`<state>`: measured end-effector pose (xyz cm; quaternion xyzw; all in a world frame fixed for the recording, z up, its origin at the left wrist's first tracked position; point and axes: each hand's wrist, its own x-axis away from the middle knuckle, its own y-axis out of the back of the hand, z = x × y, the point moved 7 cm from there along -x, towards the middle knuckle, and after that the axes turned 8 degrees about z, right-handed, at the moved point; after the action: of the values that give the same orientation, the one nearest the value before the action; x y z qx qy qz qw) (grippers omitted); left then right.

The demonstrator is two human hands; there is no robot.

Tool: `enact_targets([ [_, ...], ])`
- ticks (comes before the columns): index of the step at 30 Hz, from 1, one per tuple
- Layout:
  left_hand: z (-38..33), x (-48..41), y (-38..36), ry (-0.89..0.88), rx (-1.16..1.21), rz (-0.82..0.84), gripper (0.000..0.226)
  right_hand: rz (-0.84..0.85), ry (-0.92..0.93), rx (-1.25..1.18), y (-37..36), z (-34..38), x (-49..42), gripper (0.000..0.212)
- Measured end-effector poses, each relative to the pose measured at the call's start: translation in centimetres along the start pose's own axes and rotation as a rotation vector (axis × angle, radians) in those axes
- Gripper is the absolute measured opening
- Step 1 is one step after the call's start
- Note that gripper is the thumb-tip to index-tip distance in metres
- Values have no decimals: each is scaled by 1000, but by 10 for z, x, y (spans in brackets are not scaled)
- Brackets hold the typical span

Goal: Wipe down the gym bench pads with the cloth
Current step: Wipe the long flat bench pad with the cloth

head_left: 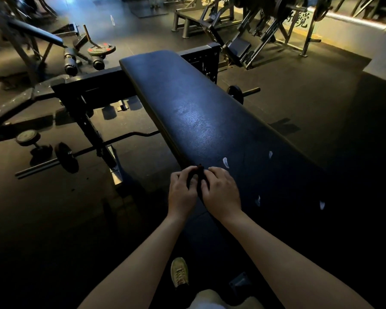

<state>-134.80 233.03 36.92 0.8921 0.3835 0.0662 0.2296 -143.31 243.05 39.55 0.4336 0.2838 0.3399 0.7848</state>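
I see the left hand [182, 192] and right hand [221, 195] close together, fingers curled, both pinching a dark cloth [199, 175] between them. The cloth sits at the bench pad [187, 97] left edge, 6 o'clock end. White smears [225, 162] lie at 1 o'clock from the right hand.

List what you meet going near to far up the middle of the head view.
Shoe → left hand and right hand, holding the dark cloth → white smear → bench pad's far end → black frame.
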Motion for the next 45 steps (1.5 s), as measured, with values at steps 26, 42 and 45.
enact_targets([
  [26,-20,-15,7,-221,-103,171,37,-101,-119,-91,18,-4,28,29],
  [42,-26,-32,-3,-421,-355,253,36,-148,-158,-48,15,-10,22,26],
  [45,-27,-23,3,-484,-369,256,41,-134,-155,-37,14,-9,21,29],
])
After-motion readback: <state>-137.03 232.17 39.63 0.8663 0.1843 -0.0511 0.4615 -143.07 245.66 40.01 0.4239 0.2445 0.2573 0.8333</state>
